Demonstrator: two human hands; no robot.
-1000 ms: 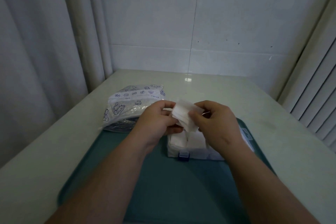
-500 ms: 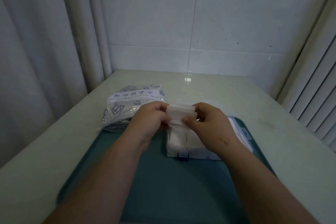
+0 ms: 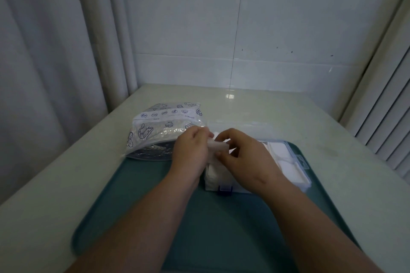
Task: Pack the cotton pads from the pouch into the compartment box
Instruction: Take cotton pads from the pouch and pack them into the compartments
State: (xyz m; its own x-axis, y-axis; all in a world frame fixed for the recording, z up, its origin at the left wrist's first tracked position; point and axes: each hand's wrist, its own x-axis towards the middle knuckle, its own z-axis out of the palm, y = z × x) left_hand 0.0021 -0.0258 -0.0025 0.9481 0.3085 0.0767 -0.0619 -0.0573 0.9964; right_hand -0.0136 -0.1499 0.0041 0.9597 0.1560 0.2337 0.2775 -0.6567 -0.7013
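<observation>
Now left hand and right hand are pinching the white cotton pad stack, lowering it further toward the clear plastic compartment box, nine-o'clock cell.

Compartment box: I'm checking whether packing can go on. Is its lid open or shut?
Open: the clear lid stands back behind the box, and cotton pads lie uncovered in it.

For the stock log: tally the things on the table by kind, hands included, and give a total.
pouch: 1
compartment box: 1
tray: 1
cotton pad stack, pinched between both hands: 1 (single pads too blurred to count)
hands: 2, left hand and right hand
Total: 6
</observation>
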